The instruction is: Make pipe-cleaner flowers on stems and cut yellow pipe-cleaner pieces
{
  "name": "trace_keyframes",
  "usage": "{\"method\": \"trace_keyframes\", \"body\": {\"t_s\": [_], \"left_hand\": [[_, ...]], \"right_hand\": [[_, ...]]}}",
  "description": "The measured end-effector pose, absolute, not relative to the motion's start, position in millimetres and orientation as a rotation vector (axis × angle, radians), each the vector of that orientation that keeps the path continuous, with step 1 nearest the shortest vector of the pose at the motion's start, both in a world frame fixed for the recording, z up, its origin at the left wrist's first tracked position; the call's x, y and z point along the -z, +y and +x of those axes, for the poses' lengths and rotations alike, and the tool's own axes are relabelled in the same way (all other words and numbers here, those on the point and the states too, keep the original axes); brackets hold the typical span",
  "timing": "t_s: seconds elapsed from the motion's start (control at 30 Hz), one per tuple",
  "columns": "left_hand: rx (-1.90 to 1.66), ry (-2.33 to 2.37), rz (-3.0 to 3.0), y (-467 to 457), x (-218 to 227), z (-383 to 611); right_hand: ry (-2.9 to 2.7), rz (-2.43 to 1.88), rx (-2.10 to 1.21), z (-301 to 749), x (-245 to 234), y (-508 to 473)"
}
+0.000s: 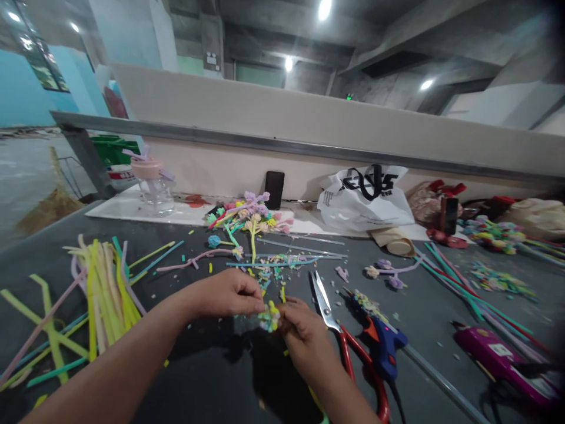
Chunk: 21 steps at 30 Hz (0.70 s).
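Pipe-cleaner flower cluster (270, 318) sits above the dark tabletop (203, 377), pinched in my right hand (305, 333); my left hand (236, 292) is narrowed just beside it — gripping what, I cannot tell. Rightward I see red-handled scissors (327, 311), then a blue glue gun (385, 348) — and yellow stems (106, 294) bunched leftward.

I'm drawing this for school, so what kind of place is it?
Probably a craft workshop: scissors, a blue glue gun and a pile of fuzzy flowers share one table.
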<state>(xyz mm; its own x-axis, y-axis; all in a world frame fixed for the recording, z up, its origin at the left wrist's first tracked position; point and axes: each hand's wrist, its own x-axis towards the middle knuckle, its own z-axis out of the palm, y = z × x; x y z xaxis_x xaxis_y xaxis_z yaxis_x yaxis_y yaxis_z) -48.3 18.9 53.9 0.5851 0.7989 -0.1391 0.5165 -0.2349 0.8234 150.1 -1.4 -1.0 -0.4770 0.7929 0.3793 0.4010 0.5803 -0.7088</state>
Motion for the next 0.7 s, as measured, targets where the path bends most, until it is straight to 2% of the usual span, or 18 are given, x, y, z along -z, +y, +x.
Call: {"method": "trace_keyframes", "body": {"t_s": [0.23, 0.7], "left_hand": [[-0.325, 0.994, 1.737, 20.5, -48.4, -50.2], [-0.379, 1.071, 1.848, 15.4, -51.6, -41.7]], "right_hand": [[-2.153, -0.881, -0.656, 150.6, 4.3, -1.3], [-2.132, -0.927, -0.708, 149.4, 3.1, -3.0]]}}
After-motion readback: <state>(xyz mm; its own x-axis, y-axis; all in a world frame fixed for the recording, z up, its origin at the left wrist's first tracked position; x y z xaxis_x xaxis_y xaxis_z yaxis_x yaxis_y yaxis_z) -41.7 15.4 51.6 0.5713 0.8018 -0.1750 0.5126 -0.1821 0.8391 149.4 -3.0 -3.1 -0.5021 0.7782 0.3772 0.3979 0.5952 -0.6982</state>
